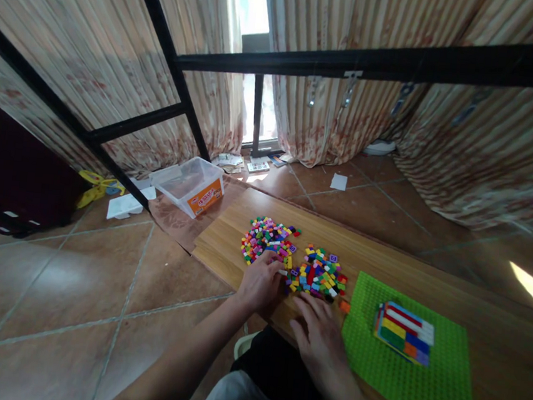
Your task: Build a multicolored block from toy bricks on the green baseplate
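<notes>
My left hand (260,280) reaches to the near edge of a heap of small coloured toy bricks (263,234). Its fingers are closed in a pinch, with a white toy brick (282,272) sticking out at the fingertips. Beside that heap lies a second, flatter group of bricks (320,274). My right hand (320,332) rests at the table's near edge just below this group, fingers stretched and apart, holding nothing I can see. To its right, a block built of striped bricks (404,333) sits on a green studded baseplate (446,393).
The wooden table (225,234) runs from left to right. An open clear plastic box (192,186) with an orange label stands beyond its left end. A black metal frame (308,62) crosses in front of the curtains (340,18). Papers (338,182) lie on the tiled floor.
</notes>
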`<state>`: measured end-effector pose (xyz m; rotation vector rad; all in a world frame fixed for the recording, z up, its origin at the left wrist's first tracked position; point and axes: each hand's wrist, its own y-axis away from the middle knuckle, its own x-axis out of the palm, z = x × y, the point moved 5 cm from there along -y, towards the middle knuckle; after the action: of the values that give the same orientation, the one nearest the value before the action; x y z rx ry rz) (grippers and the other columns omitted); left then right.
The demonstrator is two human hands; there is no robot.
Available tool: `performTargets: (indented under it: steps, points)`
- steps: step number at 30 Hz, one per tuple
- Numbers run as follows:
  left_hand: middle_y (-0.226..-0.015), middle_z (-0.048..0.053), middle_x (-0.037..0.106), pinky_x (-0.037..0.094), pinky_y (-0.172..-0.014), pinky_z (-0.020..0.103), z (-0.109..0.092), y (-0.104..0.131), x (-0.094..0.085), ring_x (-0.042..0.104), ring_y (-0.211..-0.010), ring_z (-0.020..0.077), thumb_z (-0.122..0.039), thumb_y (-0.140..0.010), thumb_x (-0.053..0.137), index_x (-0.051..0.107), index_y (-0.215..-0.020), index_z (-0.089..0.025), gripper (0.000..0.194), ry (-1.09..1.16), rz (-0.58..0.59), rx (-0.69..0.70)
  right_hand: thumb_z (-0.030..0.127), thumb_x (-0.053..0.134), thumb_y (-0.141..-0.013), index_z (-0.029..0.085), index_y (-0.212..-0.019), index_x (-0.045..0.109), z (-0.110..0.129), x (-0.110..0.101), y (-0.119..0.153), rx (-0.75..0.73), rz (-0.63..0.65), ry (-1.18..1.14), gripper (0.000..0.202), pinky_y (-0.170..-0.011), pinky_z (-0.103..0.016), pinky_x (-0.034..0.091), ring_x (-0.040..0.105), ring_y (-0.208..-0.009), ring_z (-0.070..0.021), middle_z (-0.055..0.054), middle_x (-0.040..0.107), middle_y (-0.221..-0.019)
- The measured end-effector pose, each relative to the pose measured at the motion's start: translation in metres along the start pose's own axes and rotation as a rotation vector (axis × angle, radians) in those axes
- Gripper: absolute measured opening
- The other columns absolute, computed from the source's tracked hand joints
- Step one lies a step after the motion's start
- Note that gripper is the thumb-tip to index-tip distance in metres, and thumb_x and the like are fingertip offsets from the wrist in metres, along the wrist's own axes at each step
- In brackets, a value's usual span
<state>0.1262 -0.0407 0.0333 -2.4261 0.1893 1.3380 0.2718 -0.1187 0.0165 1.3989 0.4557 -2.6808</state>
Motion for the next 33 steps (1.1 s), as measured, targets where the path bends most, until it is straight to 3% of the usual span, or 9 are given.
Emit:
performTargets:
  steps: [7,11,14,18,22,27,33]
  points:
    - [-0.113,0.008,0.058,0.053,-0.087,0.033,-0.002,-0.005,0.0,0.06,-0.097,0.0187,-0.016,-0.09,0.048,0.063,-0.089,-0.019,0.015,-0.055,-0.004,0.038,0.025,0.047,-0.089,0.022,-0.118,0.063,-0.003,-0.011,0.011,0.084,-0.099,-0.098,0.033,-0.101,-0.047,0.045,0.055,-0.118,-0.0249,-0.009,0.062,-0.125]
    - [-0.108,0.008,0.059,0.049,-0.094,0.035,-0.017,-0.005,-0.015,0.053,-0.116,0.023,-0.017,-0.09,0.049,0.06,-0.089,-0.02,0.011,0.005,-0.067,0.09,0.027,0.047,-0.091,0.024,-0.115,0.064,-0.002,-0.023,0.025,0.144,-0.133,-0.174,0.03,-0.1,-0.044,0.047,0.058,-0.116,-0.0232,-0.007,0.063,-0.123]
    - [-0.106,0.008,0.06,0.049,-0.091,0.034,-0.034,-0.001,-0.019,0.058,-0.106,0.0208,-0.017,-0.091,0.045,0.057,-0.094,-0.02,0.012,0.129,-0.067,0.076,0.03,0.048,-0.092,0.026,-0.112,0.066,-0.006,-0.035,0.034,0.215,-0.148,-0.254,0.027,-0.098,-0.04,0.048,0.06,-0.114,-0.0213,-0.006,0.065,-0.121]
    - [-0.091,0.004,0.065,0.049,-0.077,0.027,-0.069,0.011,0.001,0.062,-0.084,0.0169,-0.02,-0.092,0.046,0.055,-0.098,-0.02,0.011,0.303,0.156,0.114,0.038,0.049,-0.091,0.024,-0.108,0.067,-0.015,-0.053,0.043,0.362,-0.232,-0.395,0.028,-0.092,-0.036,0.051,0.064,-0.106,-0.0209,-0.006,0.069,-0.113]
    - [-0.088,0.003,0.066,0.047,-0.075,0.025,-0.105,0.022,0.021,0.062,-0.083,0.0155,-0.018,-0.091,0.048,0.058,-0.09,-0.02,0.011,0.41,0.296,0.18,0.044,0.057,-0.086,0.023,-0.105,0.068,-0.026,-0.068,0.052,0.498,-0.309,-0.513,0.03,-0.08,-0.033,0.054,0.067,-0.091,-0.0217,-0.007,0.072,-0.102]
    - [-0.085,0.002,0.066,0.047,-0.076,0.023,-0.132,0.022,0.033,0.062,-0.08,0.0139,-0.017,-0.09,0.048,0.061,-0.09,-0.02,0.013,0.515,0.356,0.24,0.047,0.059,-0.083,0.022,-0.098,0.07,-0.041,-0.081,0.065,0.561,-0.331,-0.561,0.031,-0.075,-0.031,0.054,0.068,-0.084,-0.0211,-0.007,0.073,-0.096]
    - [-0.084,0.003,0.065,0.047,-0.074,0.024,-0.144,0.013,0.044,0.061,-0.081,0.015,-0.017,-0.089,0.051,0.062,-0.09,-0.019,0.012,0.593,0.324,0.227,0.044,0.056,-0.087,0.024,-0.1,0.07,-0.064,-0.091,0.078,0.528,-0.359,-0.452,0.028,-0.077,-0.032,0.053,0.067,-0.087,-0.0203,-0.006,0.072,-0.097]
